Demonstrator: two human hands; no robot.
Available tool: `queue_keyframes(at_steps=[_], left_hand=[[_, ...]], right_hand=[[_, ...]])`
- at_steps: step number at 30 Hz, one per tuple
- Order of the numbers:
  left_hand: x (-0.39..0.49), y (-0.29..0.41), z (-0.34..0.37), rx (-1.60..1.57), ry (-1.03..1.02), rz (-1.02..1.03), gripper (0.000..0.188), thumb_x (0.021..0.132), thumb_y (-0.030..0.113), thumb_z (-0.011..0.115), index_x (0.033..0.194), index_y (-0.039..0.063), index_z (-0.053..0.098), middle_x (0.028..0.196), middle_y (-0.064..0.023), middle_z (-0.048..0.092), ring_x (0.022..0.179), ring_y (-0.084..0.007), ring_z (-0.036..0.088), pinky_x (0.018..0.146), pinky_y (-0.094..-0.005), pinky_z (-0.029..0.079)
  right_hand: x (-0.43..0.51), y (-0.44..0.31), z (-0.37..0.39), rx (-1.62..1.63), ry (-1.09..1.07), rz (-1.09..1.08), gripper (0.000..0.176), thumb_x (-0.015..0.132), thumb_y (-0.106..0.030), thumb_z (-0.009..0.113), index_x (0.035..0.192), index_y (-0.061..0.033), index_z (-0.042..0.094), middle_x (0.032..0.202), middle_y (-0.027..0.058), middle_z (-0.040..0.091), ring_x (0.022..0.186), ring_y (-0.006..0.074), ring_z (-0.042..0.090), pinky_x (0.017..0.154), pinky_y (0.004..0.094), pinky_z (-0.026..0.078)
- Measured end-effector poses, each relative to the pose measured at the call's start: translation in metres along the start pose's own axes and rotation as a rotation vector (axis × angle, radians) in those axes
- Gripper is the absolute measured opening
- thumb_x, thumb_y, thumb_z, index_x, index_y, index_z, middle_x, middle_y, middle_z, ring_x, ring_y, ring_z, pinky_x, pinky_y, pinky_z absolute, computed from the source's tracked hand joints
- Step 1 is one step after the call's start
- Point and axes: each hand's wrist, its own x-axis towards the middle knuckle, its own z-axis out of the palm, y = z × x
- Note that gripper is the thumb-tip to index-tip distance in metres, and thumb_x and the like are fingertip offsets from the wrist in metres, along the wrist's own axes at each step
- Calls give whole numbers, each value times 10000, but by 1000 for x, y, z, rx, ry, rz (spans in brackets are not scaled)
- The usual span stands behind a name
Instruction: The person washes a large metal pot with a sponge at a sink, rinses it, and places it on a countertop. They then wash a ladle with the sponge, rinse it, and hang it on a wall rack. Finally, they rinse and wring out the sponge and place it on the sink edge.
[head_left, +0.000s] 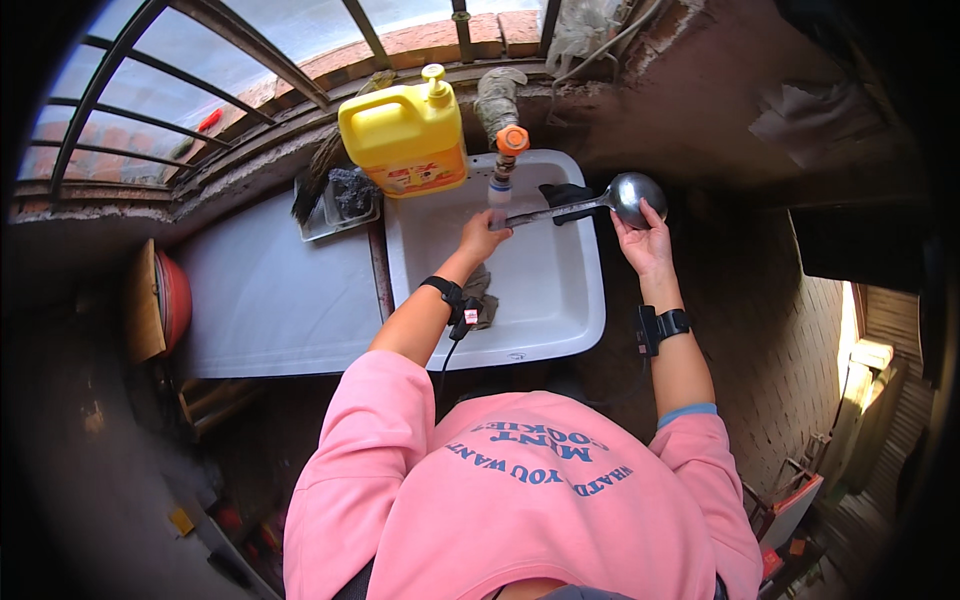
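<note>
A metal ladle (637, 196) lies sideways across the upper part of a white sink (551, 330), its bowl beyond the right rim. My left hand (484, 238) grips the handle's end under the tap's clear outlet (500, 201). My right hand (645, 240) holds the round bowl, fingertips against its surface. Above the sink is the tap's orange knob (513, 140). A dark cloth (566, 201) hangs at the sink's right inner wall, behind the handle. A grey-brown rag (484, 296) lies in the basin, partly hidden by my left wrist.
A yellow plastic jug (409, 139) stands at the sink's upper left. Beside it are a clear plastic tray (330, 225) with dark scouring material and a brush (311, 184). A pale counter (277, 300) adjoins the sink; a red basin (174, 300) stands at its left end.
</note>
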Motion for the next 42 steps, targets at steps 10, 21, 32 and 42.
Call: queue_keyframes(at_steps=[10,21,32,42], left_hand=[[-116,-50,-71,162,-430,-46,331,795,309,678,922,43,528,725,-121,601,604,-233,594,549,-372,464],[-200,-55,-104,-17,7,-242,297,805,224,623,945,5,478,663,-143,518,573,-231,505,555,-361,425],[-188,8,-98,-372,-247,-473,211,866,245,603,876,77,476,598,26,414,429,-59,350,371,-225,256],[-205,22,-107,-1303,-436,-841,275,978,302,457,908,37,486,602,50,389,427,-6,314,356,-153,254]], right_hand=[[39,139,-3,-188,58,419,339,864,-145,638,1173,-85,513,1187,135,554,1096,288,546,952,479,442],[75,235,3,-1466,23,-279,230,838,-175,607,1030,-63,666,881,75,679,746,181,616,663,308,490],[-4,120,99,-1525,-243,-1040,299,776,-93,661,1065,-93,584,1004,95,560,860,259,573,740,353,487],[-16,93,187,-2447,-769,-1630,277,775,-105,565,1046,-162,579,982,54,538,965,227,524,815,334,438]])
